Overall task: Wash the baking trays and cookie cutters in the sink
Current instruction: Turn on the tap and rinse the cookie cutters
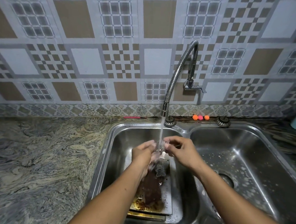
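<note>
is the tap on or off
On. A stream of water falls from the silver flexible metal faucet onto the left hand and right hand over the steel sink.

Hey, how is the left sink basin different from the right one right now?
The left basin holds baking trays crusted with brown residue; the right basin holds no dishes, only foam specks. The tap's stream runs into the left basin, not the right basin. The right basin's drain is exposed; the left basin's is not visible. Both are steel, joined in one sink.
</note>
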